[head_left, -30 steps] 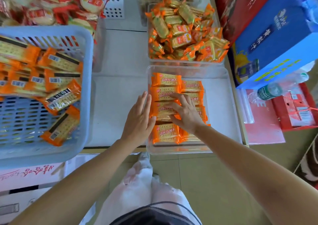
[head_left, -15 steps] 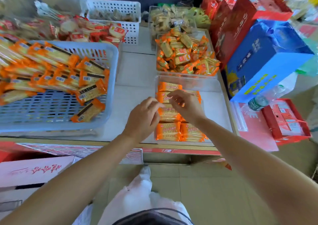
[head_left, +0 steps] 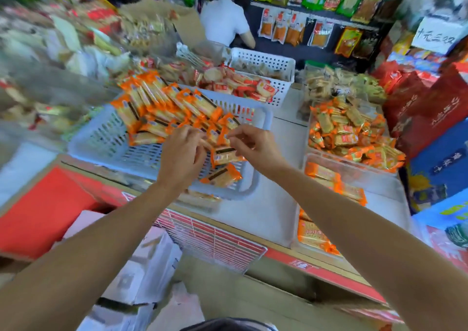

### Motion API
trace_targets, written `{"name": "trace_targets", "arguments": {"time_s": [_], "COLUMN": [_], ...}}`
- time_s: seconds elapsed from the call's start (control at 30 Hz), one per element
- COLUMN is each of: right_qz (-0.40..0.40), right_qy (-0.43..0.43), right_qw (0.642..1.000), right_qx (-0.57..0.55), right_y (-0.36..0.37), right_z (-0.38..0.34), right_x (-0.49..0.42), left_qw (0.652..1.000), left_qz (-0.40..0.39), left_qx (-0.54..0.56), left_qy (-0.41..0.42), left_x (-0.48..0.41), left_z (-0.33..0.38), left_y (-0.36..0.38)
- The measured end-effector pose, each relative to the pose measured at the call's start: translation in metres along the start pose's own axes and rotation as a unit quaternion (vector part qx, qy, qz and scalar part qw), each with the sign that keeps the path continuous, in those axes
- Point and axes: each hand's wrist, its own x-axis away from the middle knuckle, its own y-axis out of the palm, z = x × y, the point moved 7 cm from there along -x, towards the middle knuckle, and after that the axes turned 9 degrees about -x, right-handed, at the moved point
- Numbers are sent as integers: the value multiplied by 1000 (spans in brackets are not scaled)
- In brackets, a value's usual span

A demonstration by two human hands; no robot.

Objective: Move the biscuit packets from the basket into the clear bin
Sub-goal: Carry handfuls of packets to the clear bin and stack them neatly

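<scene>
In the head view, both hands are seen reaching over the pale blue slotted basket (head_left: 101, 138), which rests on the white counter (head_left: 268, 204). The left hand (head_left: 181, 153) is held above the basket's near right part with its fingers curled inward; whether a packet is pinched cannot be told through the blur. The right hand (head_left: 253, 144) is held just beside it, thumb and fingertips drawn together near an orange biscuit packet (head_left: 226, 156); whether that packet is actually gripped cannot be told. A heap of orange biscuit packets (head_left: 167, 108) is piled in the far half of the basket, and one loose packet (head_left: 221, 176) lies by the near right corner. The clear bin (head_left: 390, 199) stands well apart to the right on the counter, with several orange packets (head_left: 314, 234) already laid flat inside. Behind it, a second clear bin (head_left: 354, 130) is filled with smaller orange-and-yellow snack packets. A white perforated basket (head_left: 276, 62) stands further back.
</scene>
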Motion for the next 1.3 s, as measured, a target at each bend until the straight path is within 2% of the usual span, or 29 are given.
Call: {"name": "trace_targets", "arguments": {"time_s": [0.3,0.47,0.7,0.87,1.0,1.1,1.3], "right_qz": [-112,-149,-164,-136,-138,-140,-94], "right_qy": [-13,5,39,57,70,46,64], "right_qw": [992,984,973,969,969,977,993], "right_qx": [51,101,155,199,192,156,-37], "right_y": [137,196,239,251,251,245,209], "right_z": [-3,17,54,64,63,53,9], "right_x": [-115,-156,-186,-194,-198,-198,-195], "left_qw": [987,976,975,978,977,976,977], "left_qz": [-108,-164,-195,-175,-175,-183,-180], "left_qx": [-77,-98,-27,-16,-26,-22,-51], "left_qy": [-92,-108,-99,-111,-118,-115,-107], "left_x": [-16,-18,-17,-16,-16,-16,-23], "left_z": [-197,-258,-277,-275,-274,-273,-269], "left_y": [-4,7,16,10,7,7,10]}}
